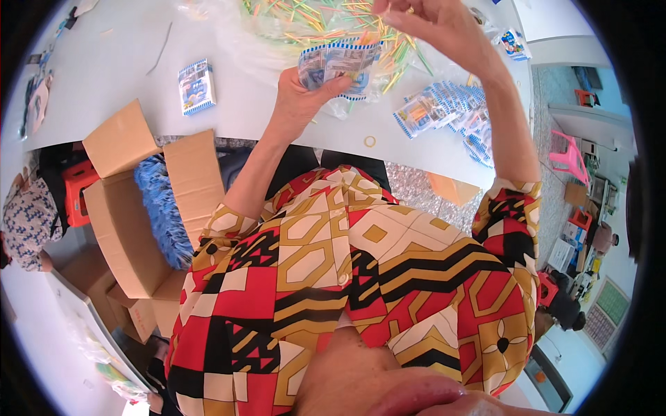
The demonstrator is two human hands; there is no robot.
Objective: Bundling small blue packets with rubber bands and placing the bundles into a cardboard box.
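Observation:
My left hand (pixel 295 104) is closed around a blue-and-white plastic packet (pixel 336 66), thumb across its front; it looks like more than one layer. Small coloured pieces show at the packet's upper edge. Higher up on the right, my right hand (pixel 440 28) is raised with its fingers drawn together at the picture's top edge. Whatever is between those fingertips is too small to make out. Below and around both hands spreads a heap of thin yellow, green and pink plastic sticks (pixel 395 59) on clear plastic film (pixel 232 35).
Several similar packets (pixel 444 107) lie fanned out under my right forearm. A rubber band (pixel 370 141) rests near the table's front edge. To the left stands a blue-and-white pack (pixel 196 87). An open cardboard box (pixel 125 229) holds something blue and fluffy (pixel 163 208). Another person (pixel 31 215) is at far left.

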